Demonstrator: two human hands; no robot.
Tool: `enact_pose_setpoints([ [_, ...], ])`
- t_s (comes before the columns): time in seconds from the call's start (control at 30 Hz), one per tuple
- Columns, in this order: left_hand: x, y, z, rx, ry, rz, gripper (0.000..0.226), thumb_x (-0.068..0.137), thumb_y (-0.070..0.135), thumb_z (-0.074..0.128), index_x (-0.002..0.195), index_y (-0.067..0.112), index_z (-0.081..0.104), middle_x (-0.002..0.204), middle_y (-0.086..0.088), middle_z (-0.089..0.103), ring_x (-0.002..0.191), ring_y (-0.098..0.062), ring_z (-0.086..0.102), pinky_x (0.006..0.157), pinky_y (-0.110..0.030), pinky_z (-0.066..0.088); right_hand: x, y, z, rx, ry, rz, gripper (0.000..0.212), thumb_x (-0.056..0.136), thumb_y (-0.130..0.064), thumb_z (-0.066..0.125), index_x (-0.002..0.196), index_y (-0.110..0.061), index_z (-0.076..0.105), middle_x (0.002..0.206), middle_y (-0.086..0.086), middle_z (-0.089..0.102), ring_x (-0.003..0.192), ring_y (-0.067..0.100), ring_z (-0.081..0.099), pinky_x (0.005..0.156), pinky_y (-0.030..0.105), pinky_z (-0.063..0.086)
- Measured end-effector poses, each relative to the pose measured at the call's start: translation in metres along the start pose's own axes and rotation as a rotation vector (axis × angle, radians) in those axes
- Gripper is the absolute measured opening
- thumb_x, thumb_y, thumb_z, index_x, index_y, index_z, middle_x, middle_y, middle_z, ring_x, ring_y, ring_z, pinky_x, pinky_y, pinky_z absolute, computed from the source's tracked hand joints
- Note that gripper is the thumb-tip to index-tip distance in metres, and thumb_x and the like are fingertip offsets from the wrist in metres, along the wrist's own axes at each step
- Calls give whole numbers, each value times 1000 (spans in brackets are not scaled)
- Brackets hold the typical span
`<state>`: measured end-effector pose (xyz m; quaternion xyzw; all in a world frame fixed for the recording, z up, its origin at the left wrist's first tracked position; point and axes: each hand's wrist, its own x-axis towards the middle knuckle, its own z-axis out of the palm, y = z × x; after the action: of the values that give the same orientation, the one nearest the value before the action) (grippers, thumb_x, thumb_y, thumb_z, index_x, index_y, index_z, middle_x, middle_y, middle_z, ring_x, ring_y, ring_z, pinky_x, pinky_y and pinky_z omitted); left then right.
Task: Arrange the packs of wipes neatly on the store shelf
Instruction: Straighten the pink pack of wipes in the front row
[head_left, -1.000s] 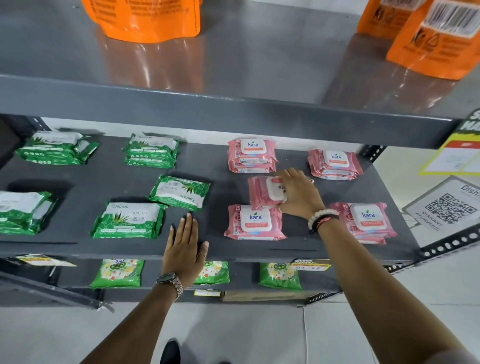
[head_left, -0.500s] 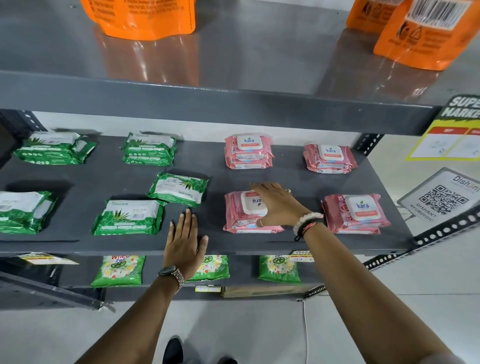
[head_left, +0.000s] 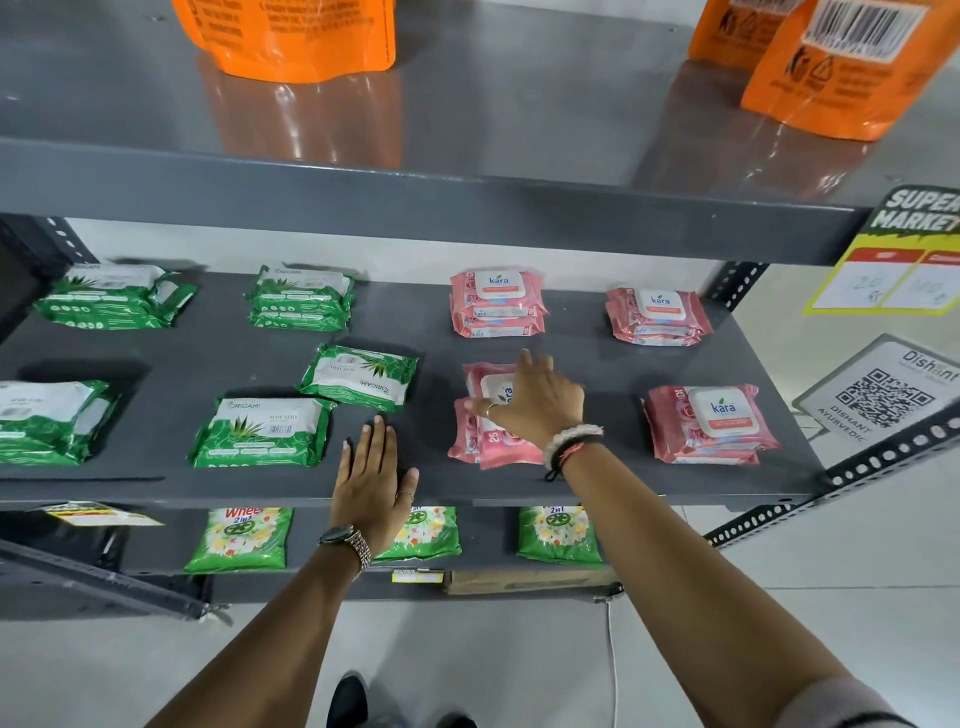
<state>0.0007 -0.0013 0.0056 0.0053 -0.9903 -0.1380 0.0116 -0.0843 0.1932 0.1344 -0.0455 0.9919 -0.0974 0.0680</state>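
Grey metal shelf (head_left: 597, 483) carries the pink wipes pack (head_left: 485, 415) directly under the right hand (head_left: 535, 402), fingers spread flat on it, not gripping. Left hand (head_left: 371, 480) lies open-fingered on bare shelf, green packs (head_left: 262, 431) just beyond its fingertips; pale floor (head_left: 519, 660) below.

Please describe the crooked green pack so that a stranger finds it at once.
On the grey metal middle shelf, look at the green wipe packs on its left half. The tilted green aloe pack lies alone mid-depth, rotated, its printing upside down, unlike its straight neighbours.
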Motion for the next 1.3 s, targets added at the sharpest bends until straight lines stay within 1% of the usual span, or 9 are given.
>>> enact_pose_setpoints([
  [0.1, 1, 0, 1, 6, 0, 1, 71, 89, 46, 15, 140, -1, 25, 151, -20, 22, 139, -31, 17, 113, -49, 12, 0, -7, 2, -11, -37, 93, 104, 72, -77, 49, 145, -9, 19, 140, 15, 40, 119, 40, 53, 91, 48, 49],
  [0.17, 1, -1, 1, 9, -2, 4, 72, 88, 47, 12, 141, -1, 23, 151, -19, 19, 140, -31, 15, 114, -48, 9, 1, -4, -2, -4, -39, 64, 92, 80, -70, 45, 144, -8, 20, 140, 17, 38, 119, 41, 52, 93, 51, 48],
  [0.27, 1, -1, 1, 8, 9, 10, 73, 88, 48, 11, 142, 0, 21, 152, -19, 18, 140, -31, 13, 113, -47, 7, 3, 10, -15, -30, -20, -297, 53, 89, -9, 54, 137, -14, 33, 147, 16, 30, 130, 39, 43, 101, 53, 45],
  [0.37, 1, 0, 1, 4, 16, 12, 73, 88, 48, 11, 141, -1, 22, 152, -19, 18, 140, -31, 14, 114, -48, 8, 1, 21, -22, -261, -157, -658, 78, 77, 22, 47, 141, -22, 35, 159, 6, 14, 147, 31, 13, 117, 51, 26],
  [0.43, 2, 0, 1, 3, 18, 11, 73, 88, 48, 11, 141, -1, 22, 152, -19, 18, 140, -31, 14, 114, -48, 9, -1, 23, -19, -357, -178, -733, 78, 80, 21, 46, 143, -24, 33, 161, 3, 10, 148, 28, 4, 119, 53, 16],
  [0.57, 2, 0, 1, 8, 5, 13, 76, 86, 49, 7, 142, 0, 18, 153, -18, 14, 141, -30, 10, 114, -46, 3, 3, 26, -18, -419, -153, -698, 73, 82, 4, 61, 143, -24, 32, 160, 4, 12, 148, 29, 6, 118, 55, 15],
  [0.73, 2, -1, 1, 2, 5, 19, 74, 87, 48, 10, 142, -1, 19, 152, -19, 15, 140, -30, 12, 114, -47, 5, 1, 29, -16, -225, -139, -497, 74, 74, -34, 76, 136, -13, 41, 140, 7, 49, 128, 28, 46, 109, 46, 32],
  [0.83, 2, -2, 2, -2, 6, 11, 74, 87, 48, 11, 141, -2, 22, 152, -19, 18, 140, -31, 14, 113, -48, 7, -5, 32, -12, -111, -76, -408, 74, 72, -47, 74, 132, -14, 46, 132, 6, 54, 122, 26, 50, 101, 44, 43],
  [1.3, 1, -3, 2, -3, 6, 21, 77, 84, 50, 4, 143, 1, 15, 154, -17, 9, 141, -27, 6, 114, -44, 0, -11, 24, -6, -40, -77, -385, 78, 72, -47, 75, 135, -14, 44, 136, 5, 52, 128, 25, 45, 103, 45, 44],
])
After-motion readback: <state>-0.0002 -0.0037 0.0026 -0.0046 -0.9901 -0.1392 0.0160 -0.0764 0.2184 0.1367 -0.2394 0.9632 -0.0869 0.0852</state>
